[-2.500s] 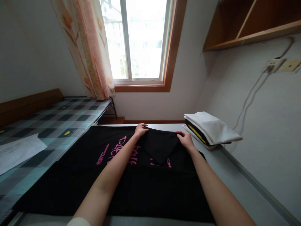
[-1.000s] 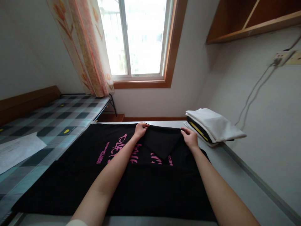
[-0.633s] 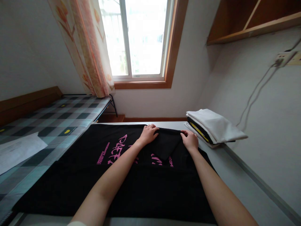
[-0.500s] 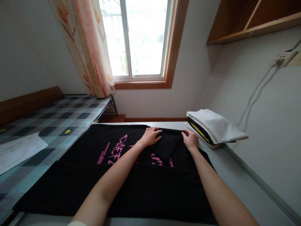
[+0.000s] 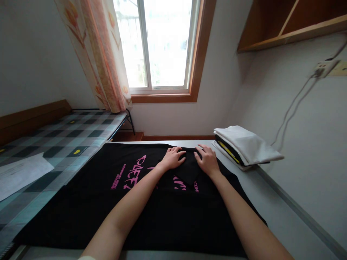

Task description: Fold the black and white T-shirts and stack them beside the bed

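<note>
A black T-shirt [image 5: 179, 220] with pink lettering lies spread over the table, its sleeve [image 5: 189, 169] folded inward across part of the print. My left hand [image 5: 174, 157] rests on the cloth at the left of that sleeve, fingers apart. On the sleeve's right side lies my right hand [image 5: 207, 160], its fingers spread over the black fabric. Neither hand grips anything. My forearms hide some of the lettering.
Folded clothes [image 5: 246, 146], white, black and yellow, are stacked at the table's back right. Left of the table stands a bed [image 5: 89, 126] with a checked cover and a paper sheet [image 5: 24, 175]. A cord [image 5: 291, 108] hangs on the right wall.
My right hand has let go of the sleeve's edge and moved left, now flat on the cloth. My left hand has stayed in place.
</note>
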{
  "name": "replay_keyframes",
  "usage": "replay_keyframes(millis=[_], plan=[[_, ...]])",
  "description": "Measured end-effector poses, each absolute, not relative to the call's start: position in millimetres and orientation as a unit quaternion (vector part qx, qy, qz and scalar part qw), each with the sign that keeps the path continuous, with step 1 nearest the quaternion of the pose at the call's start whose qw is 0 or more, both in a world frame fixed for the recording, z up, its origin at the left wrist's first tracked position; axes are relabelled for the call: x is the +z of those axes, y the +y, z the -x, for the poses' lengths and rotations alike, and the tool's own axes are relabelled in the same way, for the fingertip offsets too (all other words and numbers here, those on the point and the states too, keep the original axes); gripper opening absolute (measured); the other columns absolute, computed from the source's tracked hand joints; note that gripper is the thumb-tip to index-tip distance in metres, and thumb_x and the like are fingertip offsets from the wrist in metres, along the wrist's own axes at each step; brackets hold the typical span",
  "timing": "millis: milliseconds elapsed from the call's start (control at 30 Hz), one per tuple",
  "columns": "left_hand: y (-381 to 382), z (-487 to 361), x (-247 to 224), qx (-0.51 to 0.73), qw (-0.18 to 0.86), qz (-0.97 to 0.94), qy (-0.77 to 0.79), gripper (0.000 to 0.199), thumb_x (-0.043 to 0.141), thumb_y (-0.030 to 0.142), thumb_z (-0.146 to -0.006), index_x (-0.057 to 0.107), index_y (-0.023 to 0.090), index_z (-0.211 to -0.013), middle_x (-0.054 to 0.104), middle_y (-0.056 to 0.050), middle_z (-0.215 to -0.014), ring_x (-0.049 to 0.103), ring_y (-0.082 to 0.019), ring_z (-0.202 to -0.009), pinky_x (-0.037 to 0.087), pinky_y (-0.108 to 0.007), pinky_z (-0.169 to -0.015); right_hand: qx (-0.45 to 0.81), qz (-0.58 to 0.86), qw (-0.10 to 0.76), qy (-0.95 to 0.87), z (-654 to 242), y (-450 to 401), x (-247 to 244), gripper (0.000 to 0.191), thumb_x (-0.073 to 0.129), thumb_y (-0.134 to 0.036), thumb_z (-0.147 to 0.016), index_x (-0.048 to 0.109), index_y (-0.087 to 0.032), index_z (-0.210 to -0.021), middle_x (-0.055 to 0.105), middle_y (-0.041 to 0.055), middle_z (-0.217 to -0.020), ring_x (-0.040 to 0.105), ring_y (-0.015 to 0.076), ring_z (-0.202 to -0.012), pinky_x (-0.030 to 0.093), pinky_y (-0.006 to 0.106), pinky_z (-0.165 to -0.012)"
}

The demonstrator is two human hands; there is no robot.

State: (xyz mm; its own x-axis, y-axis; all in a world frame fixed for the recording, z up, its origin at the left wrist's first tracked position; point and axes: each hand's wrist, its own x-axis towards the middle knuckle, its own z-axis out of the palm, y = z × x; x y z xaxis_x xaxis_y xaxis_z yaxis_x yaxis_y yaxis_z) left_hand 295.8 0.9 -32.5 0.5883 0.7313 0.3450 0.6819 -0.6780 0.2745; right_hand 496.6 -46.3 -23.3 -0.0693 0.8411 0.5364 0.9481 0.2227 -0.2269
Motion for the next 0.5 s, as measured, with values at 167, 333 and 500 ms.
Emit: replay_keyframes(millis=[167,333,500], plan=[[1.3,-294.8,-34.0,0.219,0.067,-0.889,0.398,0.043,0.051,0.044,-0.091,0.057,0.029,-0.131,0.052,-0.007,-0.137,0.046,-0.025,-0.127,0.029,-0.041,-0.110,-0.013,0.629,0.141,-0.764,-485.4,-39.4,-40.3,0.065,0.030,-0.055,-0.095,0.043,-0.015,-0.145,0.037,0.0130,-0.153,0.027,0.0292,-0.142,0.021,0.047,-0.114],[1.0,-295.6,-35.4,0.205,0.067,-0.885,0.412,0.045,0.049,0.043,-0.091,0.054,0.029,-0.133,0.046,-0.007,-0.145,0.037,-0.026,-0.136,0.024,-0.041,-0.113,0.025,0.670,0.093,-0.736,-497.0,-34.7,-43.2,0.074,0.024,-0.063,-0.094,0.036,-0.015,-0.149,0.027,0.0126,-0.157,0.020,0.0292,-0.145,0.017,0.045,-0.116],[7.6,-289.7,-36.8,0.210,0.059,-0.852,0.476,0.049,0.049,0.047,-0.091,0.052,0.025,-0.135,0.045,-0.012,-0.146,0.031,-0.031,-0.140,0.014,-0.053,-0.115,0.018,0.689,0.101,-0.718,-503.6,-37.0,-40.3,0.065,0.026,-0.058,-0.095,0.039,-0.020,-0.147,0.031,0.0112,-0.155,0.023,0.0293,-0.144,0.012,0.054,-0.115]])
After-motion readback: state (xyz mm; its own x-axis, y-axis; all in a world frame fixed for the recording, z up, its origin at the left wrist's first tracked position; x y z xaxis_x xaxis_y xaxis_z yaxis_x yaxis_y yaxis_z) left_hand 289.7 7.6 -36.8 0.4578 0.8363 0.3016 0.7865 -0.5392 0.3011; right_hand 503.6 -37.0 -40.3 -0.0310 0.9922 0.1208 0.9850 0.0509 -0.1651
